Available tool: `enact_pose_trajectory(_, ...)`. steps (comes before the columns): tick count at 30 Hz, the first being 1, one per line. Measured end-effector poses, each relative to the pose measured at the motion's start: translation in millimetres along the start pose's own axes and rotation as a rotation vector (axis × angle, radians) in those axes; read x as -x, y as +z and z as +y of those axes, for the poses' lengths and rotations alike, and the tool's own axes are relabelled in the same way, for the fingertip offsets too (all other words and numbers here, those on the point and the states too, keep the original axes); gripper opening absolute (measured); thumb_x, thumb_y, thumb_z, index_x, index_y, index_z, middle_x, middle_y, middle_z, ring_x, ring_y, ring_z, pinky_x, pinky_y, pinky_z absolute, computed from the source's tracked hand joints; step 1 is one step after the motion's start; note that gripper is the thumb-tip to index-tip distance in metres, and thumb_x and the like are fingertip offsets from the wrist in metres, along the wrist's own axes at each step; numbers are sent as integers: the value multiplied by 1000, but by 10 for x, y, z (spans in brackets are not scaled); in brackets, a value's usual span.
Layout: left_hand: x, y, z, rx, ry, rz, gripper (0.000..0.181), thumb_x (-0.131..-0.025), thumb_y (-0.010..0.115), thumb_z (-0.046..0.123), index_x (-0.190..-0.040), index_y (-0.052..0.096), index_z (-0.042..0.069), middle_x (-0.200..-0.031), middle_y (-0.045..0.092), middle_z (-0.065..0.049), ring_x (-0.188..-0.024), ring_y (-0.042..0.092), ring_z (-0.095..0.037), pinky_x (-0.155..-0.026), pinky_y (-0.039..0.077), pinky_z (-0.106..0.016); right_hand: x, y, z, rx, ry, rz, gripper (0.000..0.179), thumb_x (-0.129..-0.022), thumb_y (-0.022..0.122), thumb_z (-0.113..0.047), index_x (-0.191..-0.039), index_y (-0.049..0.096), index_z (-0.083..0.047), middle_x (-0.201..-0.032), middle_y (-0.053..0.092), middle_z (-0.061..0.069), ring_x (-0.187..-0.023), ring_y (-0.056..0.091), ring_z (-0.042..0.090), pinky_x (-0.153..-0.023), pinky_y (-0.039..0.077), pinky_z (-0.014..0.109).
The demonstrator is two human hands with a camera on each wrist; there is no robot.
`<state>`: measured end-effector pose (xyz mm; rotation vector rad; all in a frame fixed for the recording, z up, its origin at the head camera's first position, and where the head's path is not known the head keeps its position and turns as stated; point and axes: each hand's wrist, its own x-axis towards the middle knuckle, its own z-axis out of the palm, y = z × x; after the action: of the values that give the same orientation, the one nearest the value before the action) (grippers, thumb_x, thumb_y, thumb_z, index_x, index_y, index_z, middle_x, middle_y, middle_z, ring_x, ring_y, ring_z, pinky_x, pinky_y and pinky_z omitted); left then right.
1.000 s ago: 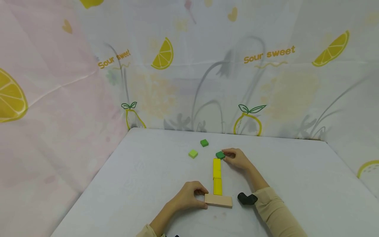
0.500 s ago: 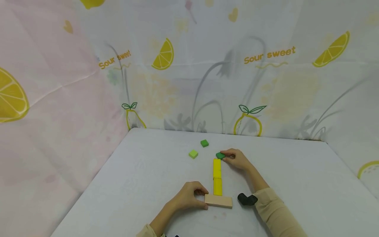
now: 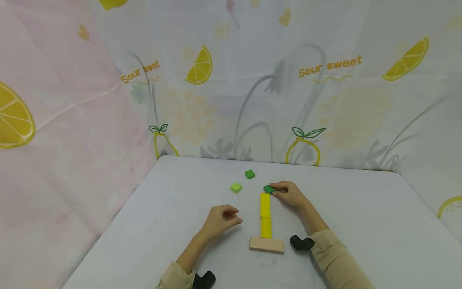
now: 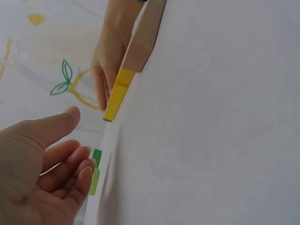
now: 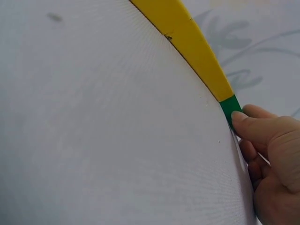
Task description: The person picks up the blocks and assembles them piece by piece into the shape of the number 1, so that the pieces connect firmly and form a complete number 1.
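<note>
Two yellow blocks (image 3: 265, 214) lie end to end on the white table in the head view, running away from a plain wooden block (image 3: 266, 245) set crosswise at their near end. At their far end sits a dark green block (image 3: 268, 189), pinched between the thumb and fingers of my right hand (image 3: 290, 194). The right wrist view shows this green block (image 5: 230, 108) right against the yellow end. My left hand (image 3: 219, 220) is left of the yellow blocks with fingers loosely bent, holding nothing; the left wrist view shows the same hand (image 4: 51, 168) with thumb and fingers apart.
A light green block (image 3: 236, 188) and a mid-green block (image 3: 250, 174) lie farther back on the table (image 3: 173, 200), left of the yellow blocks. A lemon-printed cloth (image 3: 231, 100) hangs behind the table. Black wrist devices (image 3: 301, 243) sit at both sleeves.
My left hand has let go of the wooden block's left end and moved up and left. My right hand stays at the dark green block, which has barely moved.
</note>
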<state>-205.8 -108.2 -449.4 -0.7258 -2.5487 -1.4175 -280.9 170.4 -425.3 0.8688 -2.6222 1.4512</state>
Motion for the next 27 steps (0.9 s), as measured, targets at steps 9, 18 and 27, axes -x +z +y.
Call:
enact_pose_trajectory(9, -299, -113, -138, -87, -14, 175, 23, -74, 77, 6, -89, 67, -9, -79, 67, -16, -68, 61, -20, -62, 50, -25, -28, 16, 104, 1, -23, 2, 28, -85, 59, 10, -112, 58, 18, -111, 59, 33, -103, 55, 47, -91, 42, 54)
enact_pose_trajectory(18, -607, -113, -214, -234, -205, 115, 40, -75, 78, 14, -102, 63, -11, -94, 63, -20, -84, 60, -29, -74, 50, -39, -79, 44, 453, 39, -39, 19, 26, -88, 61, 1, -112, 63, 9, -111, 63, 23, -105, 56, 38, -92, 45, 41)
enact_pose_trajectory(27, -802, -49, -303, -257, -297, 98, 46, -74, 79, 17, -106, 61, -11, -93, 62, -17, -87, 57, -29, -78, 48, -40, -59, 38, 425, 34, -15, 20, 26, -88, 61, 1, -112, 64, 8, -109, 64, 22, -106, 56, 39, -93, 43, 49)
